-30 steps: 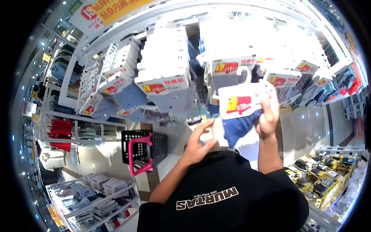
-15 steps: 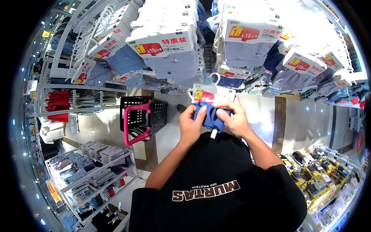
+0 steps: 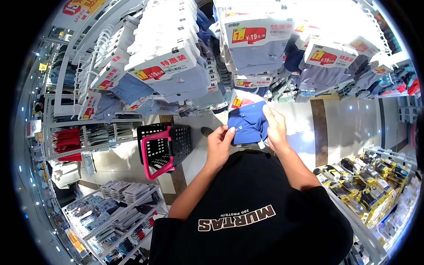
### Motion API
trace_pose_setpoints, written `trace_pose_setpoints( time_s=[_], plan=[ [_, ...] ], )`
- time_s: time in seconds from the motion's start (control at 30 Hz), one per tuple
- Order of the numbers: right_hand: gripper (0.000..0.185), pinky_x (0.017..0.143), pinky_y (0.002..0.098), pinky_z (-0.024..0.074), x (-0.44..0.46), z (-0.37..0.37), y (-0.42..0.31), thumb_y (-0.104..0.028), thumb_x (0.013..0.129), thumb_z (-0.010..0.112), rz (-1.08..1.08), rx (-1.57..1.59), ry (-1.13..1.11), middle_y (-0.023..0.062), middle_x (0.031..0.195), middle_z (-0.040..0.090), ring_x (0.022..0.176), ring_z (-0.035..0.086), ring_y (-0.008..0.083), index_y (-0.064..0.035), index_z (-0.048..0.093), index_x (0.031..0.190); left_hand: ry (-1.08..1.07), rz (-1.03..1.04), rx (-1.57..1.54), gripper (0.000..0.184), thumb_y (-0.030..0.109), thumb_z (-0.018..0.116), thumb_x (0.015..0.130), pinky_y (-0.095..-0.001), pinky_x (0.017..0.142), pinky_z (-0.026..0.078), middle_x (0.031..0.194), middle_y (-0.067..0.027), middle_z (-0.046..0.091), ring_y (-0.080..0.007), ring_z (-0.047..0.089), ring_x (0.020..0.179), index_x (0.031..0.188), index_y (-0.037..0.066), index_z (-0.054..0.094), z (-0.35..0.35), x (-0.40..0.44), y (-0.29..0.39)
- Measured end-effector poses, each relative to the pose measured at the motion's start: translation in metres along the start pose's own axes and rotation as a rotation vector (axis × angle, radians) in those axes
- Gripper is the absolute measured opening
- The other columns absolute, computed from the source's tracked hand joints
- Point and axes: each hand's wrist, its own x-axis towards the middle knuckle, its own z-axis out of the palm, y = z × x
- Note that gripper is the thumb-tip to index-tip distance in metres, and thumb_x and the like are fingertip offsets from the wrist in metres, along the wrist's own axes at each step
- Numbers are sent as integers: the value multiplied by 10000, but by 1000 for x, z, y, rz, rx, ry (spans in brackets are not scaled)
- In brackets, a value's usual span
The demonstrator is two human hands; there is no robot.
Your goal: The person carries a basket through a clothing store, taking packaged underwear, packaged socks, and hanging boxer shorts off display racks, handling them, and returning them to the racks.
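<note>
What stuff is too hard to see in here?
- Head view: lower part of the price card, hidden by the blue cloth.
- Head view: small print on the yellow packets, too tiny.
- Head view: top of the orange sign, cut off by the edge.

T-shirt: The person is wearing a black T-shirt (image 3: 251, 190), its plain dark cloth covering the torso and shoulders.
Print: Large block capitals (image 3: 237, 219) are spelling "MURTAS" in pale and brownish tones, appearing upside down in the head view.
Small line: A smaller pale line (image 3: 239, 222) is running alongside the capitals and including the word "PROTEIN".
Left sleeve: The short black sleeve (image 3: 167, 227) is leaving the left forearm (image 3: 196, 187) bare.
Right sleeve: The matching black sleeve (image 3: 326, 198) is leaving the right forearm (image 3: 295, 165) bare.
Hands: The left hand (image 3: 219, 143) and right hand (image 3: 276, 129) are showing bare, without gloves.
</note>
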Motion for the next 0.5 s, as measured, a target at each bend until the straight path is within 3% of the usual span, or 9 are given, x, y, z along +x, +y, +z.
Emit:
trace_pose_setpoints(
  time_s=[0.07, 0.2, 0.23, 0.3, 0.33, 0.37, 0.43, 0.5],
  plan=[
    [297, 769, 229, 431, 1, 0, 2, -224, 1035, 521, 16, 30, 21, 4, 920, 640, 834, 536, 53, 30, 668, 988, 13, 0, 13, 156, 156, 631, 974, -205, 609, 386, 772, 49, 578, -16, 474, 681, 963, 1, 640, -1, 1, -2],
    [267, 747, 233, 418, -1, -4, 10, -232, 987, 613, -13, -354, -155, -6, 851, 591, 779, 505, 57, 24, 673, 942, 84, -6, 31, 191, 173, 646, 971, -191, 552, 347, 712, 60, 557, 1, 448, 627, 840, 44, 595, -1, 1, 2],
    [315, 792, 264, 433, -6, 4, -3, -275, 897, 732, -16, -455, -192, 46, 955, 582, 850, 527, 107, 26, 665, 961, 108, -1, 11, 210, 181, 648, 971, -190, 537, 338, 698, 60, 553, 2, 441, 611, 816, 56, 579, -3, 2, 3],
    [474, 875, 345, 469, -10, 8, -2, -270, 752, 859, -289, -603, -327, 147, 1104, 552, 971, 545, 223, 22, 664, 1071, 154, 16, -31, 256, 197, 651, 972, -188, 508, 318, 671, 62, 546, 5, 428, 579, 768, 81, 547, -6, 6, 4],
    [598, 961, 375, 427, -16, 11, -5, -291, 640, 928, -209, -651, -352, 148, 1169, 497, 1106, 511, 269, 20, 643, 1064, 186, 11, -10, 271, 208, 646, 975, -191, 489, 312, 654, 57, 548, 3, 422, 552, 755, 93, 538, -6, 7, 9],
    [618, 977, 381, 425, -17, 14, -5, -259, 636, 932, -303, -687, -402, 153, 1158, 514, 1125, 520, 274, 16, 639, 1105, 201, 34, -26, 272, 212, 640, 979, -191, 490, 320, 655, 54, 551, 1, 429, 551, 757, 90, 541, -5, 12, 9],
    [527, 958, 373, 435, -19, 17, -2, -218, 696, 893, -188, -745, -377, 146, 1129, 531, 1085, 541, 256, 14, 651, 1102, 236, 67, -60, 276, 220, 627, 986, -191, 492, 337, 656, 47, 558, -3, 443, 549, 759, 85, 545, -3, 17, 12],
    [415, 887, 347, 461, -16, 20, -2, -178, 751, 840, -211, -648, -295, 141, 1057, 547, 999, 561, 235, 10, 677, 1083, 195, 40, -107, 291, 240, 596, 1002, -208, 526, 409, 669, 4, 578, -43, 498, 561, 775, 64, 547, -2, 13, 14]
  ],
)
